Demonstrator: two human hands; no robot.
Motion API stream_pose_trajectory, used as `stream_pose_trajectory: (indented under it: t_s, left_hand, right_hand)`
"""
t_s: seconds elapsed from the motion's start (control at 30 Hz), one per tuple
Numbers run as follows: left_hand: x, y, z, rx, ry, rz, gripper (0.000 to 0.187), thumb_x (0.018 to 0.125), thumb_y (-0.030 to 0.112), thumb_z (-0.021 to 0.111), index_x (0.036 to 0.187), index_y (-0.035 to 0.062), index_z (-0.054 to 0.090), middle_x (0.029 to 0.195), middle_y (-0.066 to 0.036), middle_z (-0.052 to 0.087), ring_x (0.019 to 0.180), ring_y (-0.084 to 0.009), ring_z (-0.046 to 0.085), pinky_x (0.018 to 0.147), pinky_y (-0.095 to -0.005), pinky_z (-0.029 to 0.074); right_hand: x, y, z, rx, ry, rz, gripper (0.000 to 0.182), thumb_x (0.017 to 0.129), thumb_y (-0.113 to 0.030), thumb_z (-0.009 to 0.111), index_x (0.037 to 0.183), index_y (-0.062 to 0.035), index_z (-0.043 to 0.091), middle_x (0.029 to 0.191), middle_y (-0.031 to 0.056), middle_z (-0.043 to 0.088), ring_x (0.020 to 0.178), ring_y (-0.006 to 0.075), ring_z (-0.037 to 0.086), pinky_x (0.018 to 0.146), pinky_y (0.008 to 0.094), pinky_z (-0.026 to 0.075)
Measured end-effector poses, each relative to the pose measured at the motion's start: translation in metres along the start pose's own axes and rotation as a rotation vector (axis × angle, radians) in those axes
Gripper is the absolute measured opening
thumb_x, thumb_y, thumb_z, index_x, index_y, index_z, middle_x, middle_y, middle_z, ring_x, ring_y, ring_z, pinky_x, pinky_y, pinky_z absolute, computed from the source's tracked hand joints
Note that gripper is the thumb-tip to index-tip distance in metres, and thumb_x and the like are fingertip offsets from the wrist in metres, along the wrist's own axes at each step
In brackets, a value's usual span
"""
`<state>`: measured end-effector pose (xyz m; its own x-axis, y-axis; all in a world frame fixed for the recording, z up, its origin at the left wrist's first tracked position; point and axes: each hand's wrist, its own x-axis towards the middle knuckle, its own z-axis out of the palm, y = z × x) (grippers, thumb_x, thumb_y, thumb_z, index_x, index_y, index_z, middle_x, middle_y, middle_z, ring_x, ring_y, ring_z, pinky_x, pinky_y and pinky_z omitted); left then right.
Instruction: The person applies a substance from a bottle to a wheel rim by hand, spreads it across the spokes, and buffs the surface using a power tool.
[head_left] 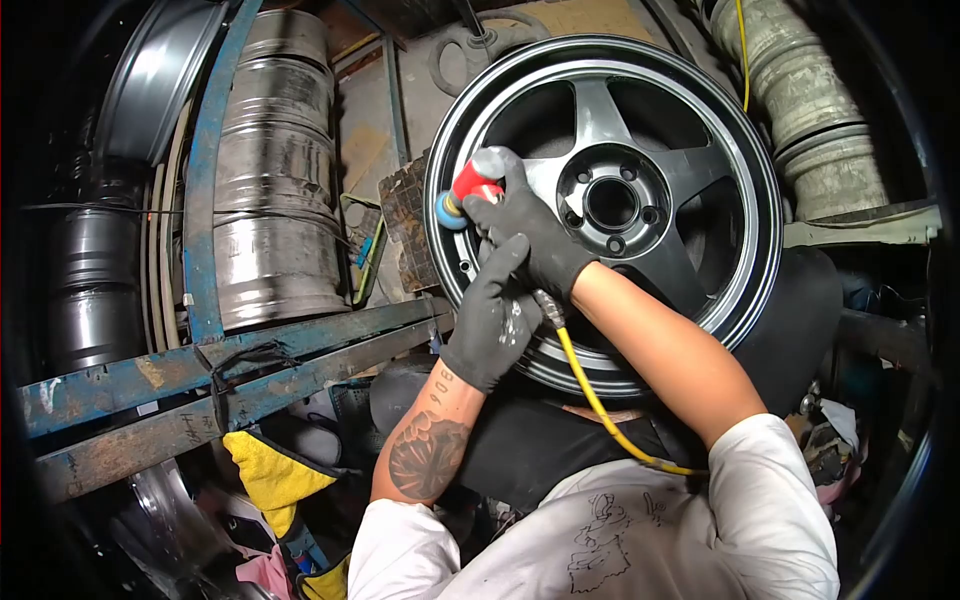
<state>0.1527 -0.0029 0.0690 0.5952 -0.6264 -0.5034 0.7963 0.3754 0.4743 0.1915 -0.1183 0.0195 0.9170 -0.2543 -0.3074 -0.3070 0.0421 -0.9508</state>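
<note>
A dark grey five-spoke wheel rim lies face up in front of me. My right hand, in a black glove, is closed round a red air polisher with a small blue pad. The pad is over the rim's left edge; whether it touches cannot be made out. My left hand, also gloved and smudged white, is closed against the tool's handle just below the right hand, its fingers partly hidden. A yellow air hose runs from the handle's metal fitting under my right forearm.
Stacked bare metal rims stand at left behind a blue steel frame; more rims stand at upper right. A dark wooden block is beside the wheel. A yellow cloth hangs at lower left.
</note>
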Motion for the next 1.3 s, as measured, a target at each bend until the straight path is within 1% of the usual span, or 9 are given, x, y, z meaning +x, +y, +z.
stream_pose_trajectory:
  t_s: [0.23,0.37,0.47,0.67,0.8,0.97,1.1,1.23,1.3]
  left_hand:
    - [-0.02,-0.021,0.003,-0.031,-0.182,-0.071,0.05,0.109,0.033,0.048,0.15,0.004,0.045,0.151,-0.019,0.052,0.14,-0.0384,0.051,0.114,-0.0599,0.044]
    - [0.001,-0.01,0.007,-0.123,-0.197,0.005,0.048,0.107,0.028,0.051,0.149,0.0046,0.047,0.149,-0.018,0.054,0.14,-0.0369,0.05,0.117,-0.0594,0.04]
    - [0.025,-0.001,0.01,-0.244,-0.242,0.042,0.046,0.106,0.025,0.054,0.145,0.0009,0.051,0.145,-0.017,0.058,0.138,-0.0339,0.052,0.12,-0.0517,0.038]
    - [0.049,-0.001,0.018,-0.242,-0.234,0.106,0.041,0.105,0.026,0.057,0.141,0.0044,0.056,0.141,-0.013,0.062,0.135,-0.0266,0.055,0.121,-0.0443,0.037]
    - [0.045,-0.007,0.017,-0.226,-0.21,0.132,0.041,0.106,0.027,0.057,0.14,0.0049,0.058,0.141,-0.012,0.063,0.134,-0.0261,0.056,0.121,-0.0437,0.037]
    - [0.029,-0.017,-0.01,-0.448,-0.431,-0.07,0.047,0.106,0.03,0.055,0.146,0.0057,0.052,0.15,-0.012,0.055,0.141,-0.0288,0.049,0.125,-0.0493,0.03]
    - [0.008,-0.029,0.01,-0.354,-0.293,-0.049,0.049,0.106,0.032,0.055,0.148,0.0067,0.051,0.155,-0.013,0.051,0.147,-0.0302,0.042,0.127,-0.0546,0.023]
    - [0.024,-0.025,0.0,-0.494,-0.286,0.0,0.04,0.108,0.026,0.054,0.141,0.0048,0.057,0.145,-0.01,0.06,0.139,-0.024,0.052,0.124,-0.0448,0.031]
    - [0.041,-0.026,-0.008,-0.388,-0.232,0.151,0.035,0.108,0.022,0.054,0.137,0.0038,0.06,0.14,-0.008,0.064,0.135,-0.0209,0.056,0.122,-0.0397,0.035]
  right_hand:
    - [-0.033,-0.026,-0.027,-0.303,-0.274,-0.096,0.085,0.093,-0.042,0.064,0.16,-0.0088,0.023,0.112,0.0317,0.07,0.105,0.0473,0.07,0.094,0.0492,0.052]
    - [-0.01,-0.042,-0.028,-0.354,-0.232,-0.122,0.084,0.093,-0.041,0.062,0.16,-0.0083,0.025,0.112,0.0337,0.069,0.106,0.0476,0.068,0.095,0.0486,0.052]
    - [0.012,-0.044,-0.026,-0.381,-0.07,-0.218,0.085,0.091,-0.039,0.062,0.161,-0.0085,0.025,0.117,0.0345,0.068,0.112,0.0486,0.067,0.097,0.0503,0.05]
    - [0.03,-0.057,-0.035,-0.466,0.107,-0.136,0.083,0.09,-0.039,0.064,0.159,-0.0155,0.025,0.111,0.031,0.071,0.106,0.0496,0.068,0.095,0.0532,0.052]
    - [0.03,-0.046,-0.031,-0.466,-0.034,-0.221,0.085,0.094,-0.04,0.065,0.163,-0.0135,0.023,0.094,0.0248,0.074,0.084,0.0407,0.074,0.085,0.0483,0.057]
    - [0.011,-0.042,-0.032,-0.673,-0.295,-0.325,0.084,0.093,-0.041,0.067,0.162,-0.0139,0.027,0.107,0.0304,0.072,0.098,0.0454,0.071,0.091,0.0498,0.055]
    - [-0.004,-0.055,-0.035,-0.757,-0.486,-0.304,0.082,0.093,-0.04,0.067,0.162,-0.0137,0.03,0.117,0.031,0.07,0.104,0.0466,0.07,0.094,0.0497,0.054]
    - [0.011,-0.052,-0.037,-0.663,-0.303,-0.339,0.083,0.093,-0.04,0.067,0.162,-0.0111,0.028,0.108,0.0302,0.072,0.1,0.0465,0.071,0.091,0.0505,0.055]
    - [0.029,-0.048,-0.033,-0.62,-0.103,-0.298,0.082,0.093,-0.035,0.067,0.161,-0.0134,0.028,0.097,0.0256,0.074,0.088,0.0393,0.075,0.086,0.0475,0.057]
